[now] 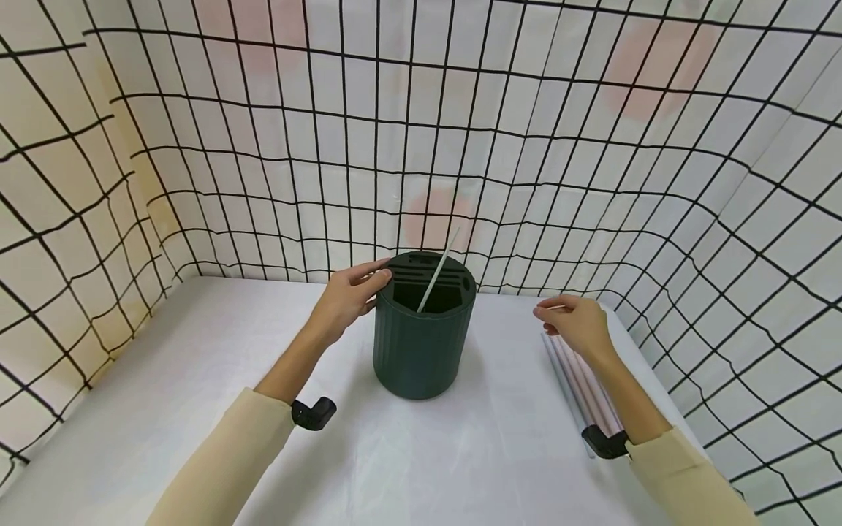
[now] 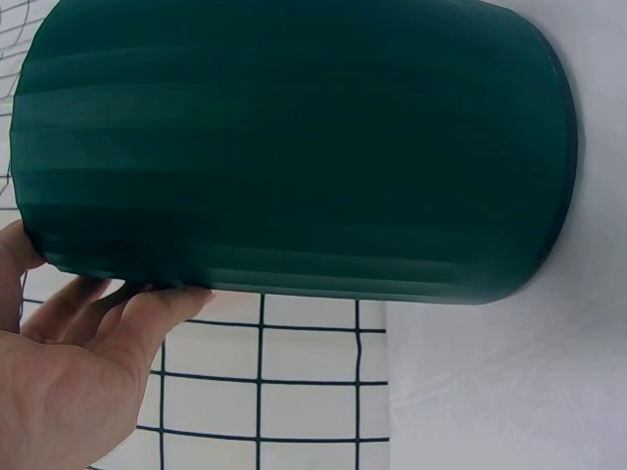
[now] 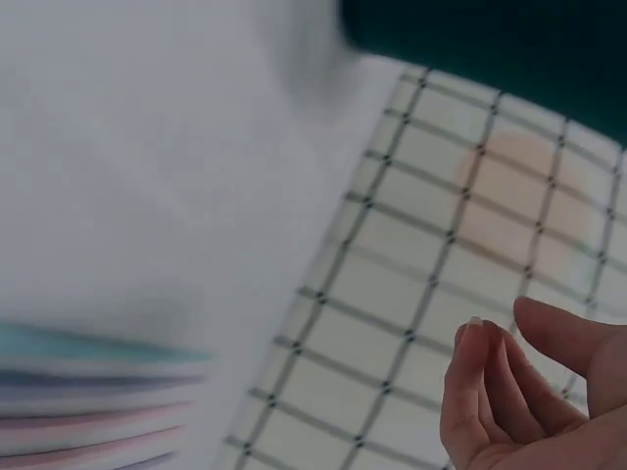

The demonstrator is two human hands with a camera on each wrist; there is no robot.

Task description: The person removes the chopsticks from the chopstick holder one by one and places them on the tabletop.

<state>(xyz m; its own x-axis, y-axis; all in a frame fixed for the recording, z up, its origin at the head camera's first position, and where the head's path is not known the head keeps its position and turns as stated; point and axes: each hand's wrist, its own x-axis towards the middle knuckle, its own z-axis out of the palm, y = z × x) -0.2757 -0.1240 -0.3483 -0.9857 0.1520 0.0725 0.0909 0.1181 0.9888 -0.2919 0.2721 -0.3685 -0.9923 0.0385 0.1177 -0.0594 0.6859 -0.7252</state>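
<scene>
A dark green, ribbed pen holder (image 1: 421, 354) stands upright, its top divided by slots and a larger front opening. One thin pale-green straw (image 1: 439, 272) leans up out of that opening. My left hand (image 1: 349, 296) holds the holder by its upper left side, thumb at the rim; the left wrist view has the hand (image 2: 88, 362) along the holder's wall (image 2: 294, 147). To the right, my right hand (image 1: 575, 325) hangs in the air with fingers loosely bent and nothing between them. Just below it, several pastel straws (image 1: 579, 383) lie side by side.
A white-covered table (image 1: 421, 467) carries everything. Black wire grid panels (image 1: 408, 131) rise behind it and along both sides, with the right panel (image 1: 737, 241) close past the straws. White cloth with pinkish round patches hangs behind the grid.
</scene>
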